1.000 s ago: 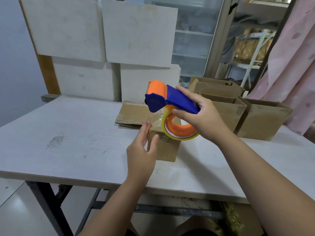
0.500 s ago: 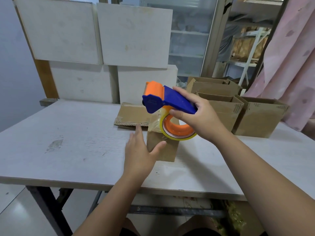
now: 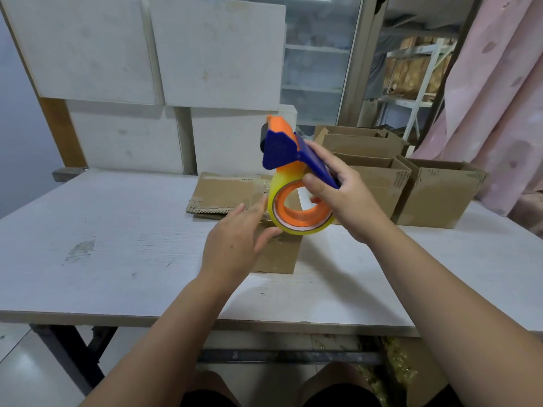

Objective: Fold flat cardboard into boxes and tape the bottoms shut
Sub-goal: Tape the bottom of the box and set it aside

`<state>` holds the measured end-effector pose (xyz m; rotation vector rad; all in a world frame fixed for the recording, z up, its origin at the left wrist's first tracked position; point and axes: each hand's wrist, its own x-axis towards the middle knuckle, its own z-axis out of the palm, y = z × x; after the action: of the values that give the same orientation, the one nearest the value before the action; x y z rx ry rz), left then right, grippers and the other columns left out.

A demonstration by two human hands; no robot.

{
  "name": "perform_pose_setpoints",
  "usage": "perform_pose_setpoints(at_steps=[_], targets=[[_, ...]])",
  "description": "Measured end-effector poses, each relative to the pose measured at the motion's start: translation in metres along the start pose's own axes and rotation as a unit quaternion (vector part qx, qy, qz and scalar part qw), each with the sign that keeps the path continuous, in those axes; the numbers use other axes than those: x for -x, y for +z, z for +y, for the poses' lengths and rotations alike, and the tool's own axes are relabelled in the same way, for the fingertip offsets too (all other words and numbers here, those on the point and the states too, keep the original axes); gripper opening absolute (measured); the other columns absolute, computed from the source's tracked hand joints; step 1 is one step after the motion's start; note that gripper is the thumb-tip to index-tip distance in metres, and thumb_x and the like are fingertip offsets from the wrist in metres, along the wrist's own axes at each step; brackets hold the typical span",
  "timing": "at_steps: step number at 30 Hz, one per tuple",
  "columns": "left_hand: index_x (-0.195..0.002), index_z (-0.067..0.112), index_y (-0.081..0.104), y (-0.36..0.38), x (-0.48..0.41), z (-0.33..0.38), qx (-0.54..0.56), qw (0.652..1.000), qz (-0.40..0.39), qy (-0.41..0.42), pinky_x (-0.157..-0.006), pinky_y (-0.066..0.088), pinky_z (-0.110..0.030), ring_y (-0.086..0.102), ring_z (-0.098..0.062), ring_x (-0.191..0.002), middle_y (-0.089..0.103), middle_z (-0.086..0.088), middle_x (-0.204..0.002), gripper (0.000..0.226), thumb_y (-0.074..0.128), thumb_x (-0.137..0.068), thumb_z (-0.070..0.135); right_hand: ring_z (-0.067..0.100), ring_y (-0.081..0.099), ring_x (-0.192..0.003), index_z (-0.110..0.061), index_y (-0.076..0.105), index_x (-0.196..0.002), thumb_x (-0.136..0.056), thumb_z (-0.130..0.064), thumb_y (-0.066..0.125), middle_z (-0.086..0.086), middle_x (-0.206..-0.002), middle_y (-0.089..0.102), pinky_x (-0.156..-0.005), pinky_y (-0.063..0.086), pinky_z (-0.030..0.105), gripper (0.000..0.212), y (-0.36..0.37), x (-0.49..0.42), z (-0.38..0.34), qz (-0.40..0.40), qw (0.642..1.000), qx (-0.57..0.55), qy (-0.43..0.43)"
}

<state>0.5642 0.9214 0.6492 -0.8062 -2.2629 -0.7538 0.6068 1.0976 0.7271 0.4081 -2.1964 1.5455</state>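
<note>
Since half a second ago we have tipped the tape dispenser (image 3: 280, 148) nose-up toward the upper centre of the frame. Our right hand (image 3: 346, 201) grips its blue handle, fingers curled round it. Our left hand (image 3: 235, 245) has slid from the side of the small box (image 3: 279, 257) at frame centre onto its top. Its fingers are straight and close together, the thumb spread, pressing flat. We judge the strip is laid and being smoothed or torn off, so this bottom is nearly sealed. Just behind the box lies flat cardboard (image 3: 226, 195). At centre right several open boxes (image 3: 440, 198) stand mouth-up on the table (image 3: 117, 230). What we can see of their insides is bare wall only.
</note>
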Motion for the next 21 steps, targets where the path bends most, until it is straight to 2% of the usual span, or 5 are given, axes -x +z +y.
perform_pose_setpoints(at_steps=[4,6,9,12,21], targets=[[-0.108,0.007,0.068,0.009,0.005,-0.009,-0.058,0.994,0.08,0.038,-0.071,0.056,-0.033,0.069,-0.029,-0.091,0.073,-0.004,-0.086,0.047,0.046,-0.088,0.043,0.012,0.061,-0.106,-0.053,0.046,-0.124,-0.071,-0.059,0.073,-0.028,-0.118,0.059,-0.076,0.055,0.029,0.06,0.006,0.006,0.015,0.035,0.996,-0.077,0.01],[-0.103,0.005,0.07,0.012,0.004,-0.007,-0.069,0.988,0.126,0.059,-0.077,0.053,-0.029,0.067,-0.023,-0.09,0.073,-0.005,-0.086,0.042,0.043,-0.093,0.035,0.016,0.061,-0.1,-0.054,0.049,-0.123,-0.061,-0.068,0.075,-0.02,-0.122,0.06,-0.075,0.053,0.029,0.068,0.005,0.006,0.017,0.038,0.995,-0.094,0.008],[-0.101,0.001,0.07,0.017,0.002,-0.009,-0.098,0.976,0.148,0.123,-0.098,0.042,-0.029,0.067,-0.018,-0.083,0.073,-0.007,-0.091,0.022,0.053,-0.091,0.011,0.001,0.06,-0.086,-0.043,0.049,-0.129,-0.066,-0.052,0.08,-0.012,-0.123,0.062,-0.075,0.049,0.019,0.071,-0.003,0.001,0.013,0.02,0.997,-0.077,-0.005],[-0.1,0.001,0.071,0.022,0.004,-0.012,-0.108,0.975,0.134,0.142,-0.103,0.039,-0.033,0.069,-0.019,-0.088,0.073,-0.007,-0.096,0.022,0.069,-0.079,-0.001,-0.004,0.062,-0.085,-0.033,0.044,-0.133,-0.075,-0.021,0.069,-0.013,-0.119,0.06,-0.072,0.048,0.014,0.064,-0.013,-0.006,0.003,-0.022,0.999,-0.04,-0.005],[-0.108,0.003,0.07,0.02,0.007,-0.011,-0.127,0.975,0.103,0.148,-0.096,0.046,-0.038,0.068,-0.026,-0.1,0.071,-0.01,-0.105,0.031,0.069,-0.077,-0.002,-0.004,0.06,-0.104,-0.039,0.051,-0.125,-0.073,-0.018,0.071,-0.025,-0.117,0.061,-0.08,0.047,0.013,0.06,-0.03,-0.017,-0.006,-0.114,0.993,0.028,0.012]])
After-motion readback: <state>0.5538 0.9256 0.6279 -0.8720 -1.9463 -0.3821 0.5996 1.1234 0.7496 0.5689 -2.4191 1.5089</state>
